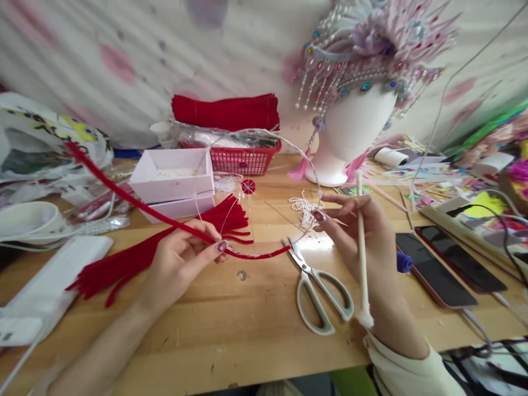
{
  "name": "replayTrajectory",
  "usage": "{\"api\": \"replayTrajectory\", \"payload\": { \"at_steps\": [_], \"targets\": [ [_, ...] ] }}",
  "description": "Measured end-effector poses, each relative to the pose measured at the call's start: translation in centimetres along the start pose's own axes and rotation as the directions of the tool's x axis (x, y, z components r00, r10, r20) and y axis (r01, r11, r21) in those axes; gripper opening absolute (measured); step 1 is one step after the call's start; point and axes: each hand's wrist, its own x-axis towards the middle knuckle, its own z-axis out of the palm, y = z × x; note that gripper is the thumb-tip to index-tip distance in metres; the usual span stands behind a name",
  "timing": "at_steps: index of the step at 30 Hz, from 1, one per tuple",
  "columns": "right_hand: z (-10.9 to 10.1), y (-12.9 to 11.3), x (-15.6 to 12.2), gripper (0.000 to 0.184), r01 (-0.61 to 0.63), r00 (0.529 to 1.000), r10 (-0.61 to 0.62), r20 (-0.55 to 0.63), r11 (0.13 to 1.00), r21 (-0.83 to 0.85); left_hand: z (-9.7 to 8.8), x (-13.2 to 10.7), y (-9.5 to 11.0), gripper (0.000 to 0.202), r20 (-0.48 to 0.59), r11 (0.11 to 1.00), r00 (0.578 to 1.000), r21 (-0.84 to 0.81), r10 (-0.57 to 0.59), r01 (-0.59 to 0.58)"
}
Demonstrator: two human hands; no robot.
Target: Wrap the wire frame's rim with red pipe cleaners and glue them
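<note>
My left hand (185,250) is closed, thumb and fingers pinching a red fuzzy pipe cleaner (136,202) where it lies along a thin wire hoop (307,157). One end of the pipe cleaner sticks up to the far left; the other follows the hoop's near edge. At the hoop's right side, the fingertips of my right hand (350,225) pinch the wire. A white stick with fuzzy ends (362,253) also rests between the right-hand fingers. Below the hoop lie scissors (305,269) with grey-white handles. A bundle of red pipe cleaners (136,253) is under my left hand.
Behind stand a white box (171,190), a red basket (243,160) and a white mannequin head (355,126) wearing a beaded headdress. Strung beads (303,208) lie mid-table. Two phones (437,269) are at right, a white power strip (53,286) at left.
</note>
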Motion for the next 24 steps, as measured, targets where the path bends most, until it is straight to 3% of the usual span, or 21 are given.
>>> {"api": "replayTrajectory", "payload": {
  "at_steps": [4,11,17,24],
  "targets": [
    [0.3,-1.2,-2.2,0.025,0.033,0.992,-0.029,-0.121,0.999,0.032,0.8,-0.6,0.7,0.011,-0.105,0.994,0.994,-0.107,0.004,-0.015],
    [0.4,-1.9,-5.4,0.030,-0.039,0.998,0.048,-0.028,0.963,0.268,4.9,-3.7,2.4,0.016,-0.255,0.989,0.962,-0.084,0.099,-0.124],
    [-1.4,-2.7,-5.9,0.028,0.055,0.998,-0.036,-0.060,0.938,0.342,6.9,-5.9,3.3,0.020,-0.204,0.990,0.978,-0.119,0.049,-0.075],
    [-3.2,-3.0,-6.1,0.029,0.219,0.976,-0.210,-0.066,0.949,0.227,8.0,-6.1,4.8,0.028,-0.129,0.953,0.984,-0.291,-0.125,0.083]
  ]
}}
